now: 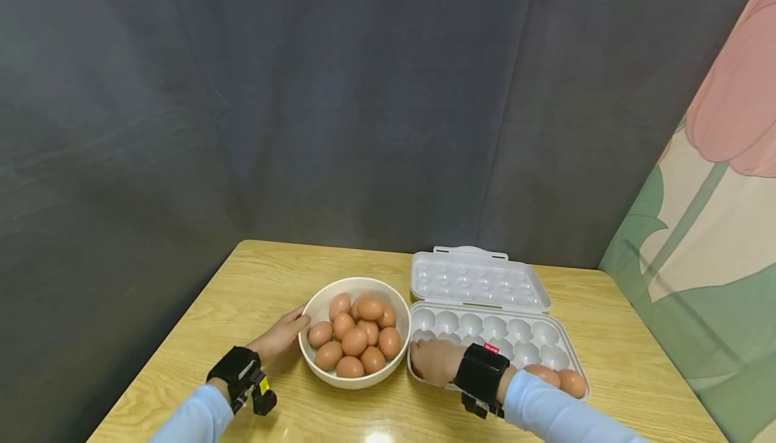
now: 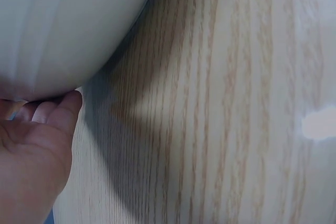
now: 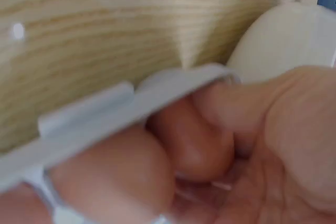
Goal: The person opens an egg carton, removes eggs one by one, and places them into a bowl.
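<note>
A cream bowl (image 1: 314,367) heaped with brown eggs (image 1: 354,341) stands on the table. At its left side my left hand (image 1: 280,336) holds it, thumb by the rim; the left wrist view shows the fingers bent against the outer wall (image 2: 58,35). To the right lies an opened grey-white egg tray (image 1: 518,330) with rows of round hollows. My right hand (image 1: 438,361) is over its front left corner. In the right wrist view, thumb and fingers pinch an egg (image 3: 194,142) low at the tray's edge, beside another egg (image 3: 118,174) seated there.
The tray's lid (image 1: 479,281) lies folded back behind it. Two eggs (image 1: 572,383) show at the tray's front right, past my right forearm. A dark curtain (image 1: 364,106) hangs behind the wooden table (image 1: 339,423), and a flowered cloth (image 1: 721,241) is at the right.
</note>
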A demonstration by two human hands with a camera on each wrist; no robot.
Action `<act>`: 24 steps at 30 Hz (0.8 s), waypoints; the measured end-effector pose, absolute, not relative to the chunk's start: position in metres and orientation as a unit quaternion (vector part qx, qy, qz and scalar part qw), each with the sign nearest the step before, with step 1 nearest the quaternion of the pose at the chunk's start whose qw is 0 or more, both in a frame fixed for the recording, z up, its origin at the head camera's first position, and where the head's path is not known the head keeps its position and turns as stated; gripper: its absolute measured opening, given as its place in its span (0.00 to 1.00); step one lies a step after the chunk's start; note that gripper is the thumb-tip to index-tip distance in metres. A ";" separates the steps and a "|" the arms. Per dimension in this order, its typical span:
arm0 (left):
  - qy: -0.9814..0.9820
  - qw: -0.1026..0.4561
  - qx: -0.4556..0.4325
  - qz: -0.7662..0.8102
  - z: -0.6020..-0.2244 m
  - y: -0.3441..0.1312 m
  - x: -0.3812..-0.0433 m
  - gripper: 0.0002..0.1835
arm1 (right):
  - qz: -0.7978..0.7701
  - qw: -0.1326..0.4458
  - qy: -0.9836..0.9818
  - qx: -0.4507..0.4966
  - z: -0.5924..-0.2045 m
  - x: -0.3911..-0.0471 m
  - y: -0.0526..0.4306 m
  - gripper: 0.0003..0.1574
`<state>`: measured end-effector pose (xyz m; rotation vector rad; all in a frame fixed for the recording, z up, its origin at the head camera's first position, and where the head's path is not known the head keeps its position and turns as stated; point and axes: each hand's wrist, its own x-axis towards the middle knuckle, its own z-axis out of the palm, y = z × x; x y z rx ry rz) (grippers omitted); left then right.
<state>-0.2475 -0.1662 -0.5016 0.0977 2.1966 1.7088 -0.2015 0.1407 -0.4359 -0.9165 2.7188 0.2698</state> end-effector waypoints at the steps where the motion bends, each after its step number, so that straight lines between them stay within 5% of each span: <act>1: 0.775 0.180 0.041 0.605 -0.501 -0.166 -0.248 0.27 | 0.097 0.125 0.939 -0.307 -0.436 -0.200 0.140 0.25; 12: 0.776 0.182 0.050 0.601 -0.494 -0.174 -0.250 0.28 | 0.096 0.045 0.935 -0.337 -0.446 -0.197 0.141 0.35; 24: 0.778 0.181 0.041 0.600 -0.499 -0.167 -0.246 0.27 | 0.075 0.031 0.921 -0.381 -0.432 -0.202 0.153 0.22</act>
